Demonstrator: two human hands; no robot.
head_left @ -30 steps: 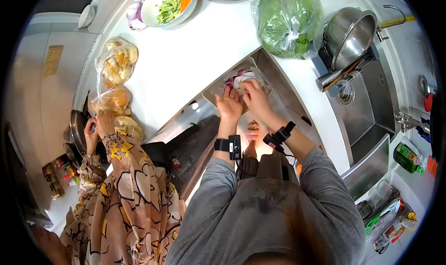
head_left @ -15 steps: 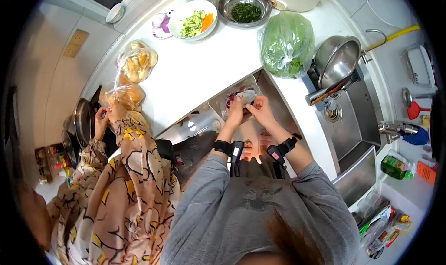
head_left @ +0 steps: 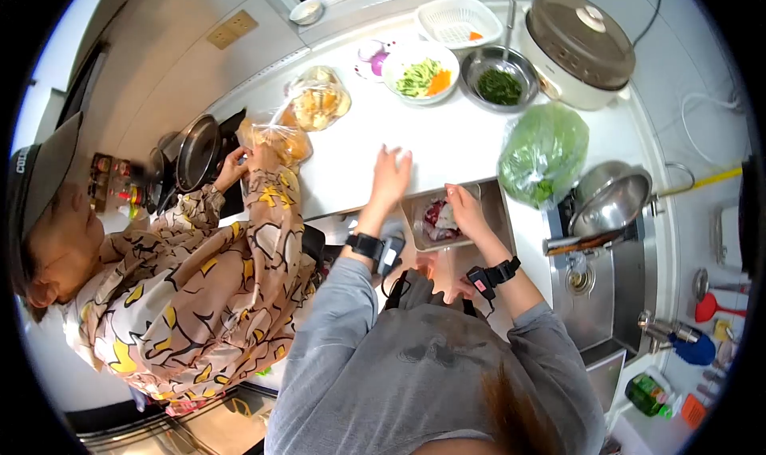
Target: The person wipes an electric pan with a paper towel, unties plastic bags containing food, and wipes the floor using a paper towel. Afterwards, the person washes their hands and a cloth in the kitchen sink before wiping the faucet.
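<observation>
Two bare hands show at the near edge of the white table (head_left: 455, 148) in the head view. The left hand (head_left: 389, 180) extends past that edge, its grip spread, with a broad stretch of tabletop ahead of its fingertips, between the clear bags (head_left: 321, 100) and the bulging green bag (head_left: 545, 156). The right hand (head_left: 471, 214) overlaps the right side of a metal container (head_left: 410, 220); its thumb and fingers are close together, though I cannot tell whether its grip pinches anything. The container sits just under the table edge, holding reddish and whitish pieces (head_left: 435, 218), and its left part lies uncovered. Along the far side, a white bowl (head_left: 441, 55) and a steel bowl (head_left: 523, 61) stand close together, well apart from both hands. Left of the person, a co-worker's hands (head_left: 259, 158) touch the nearer clear bag, beside the table edge
</observation>
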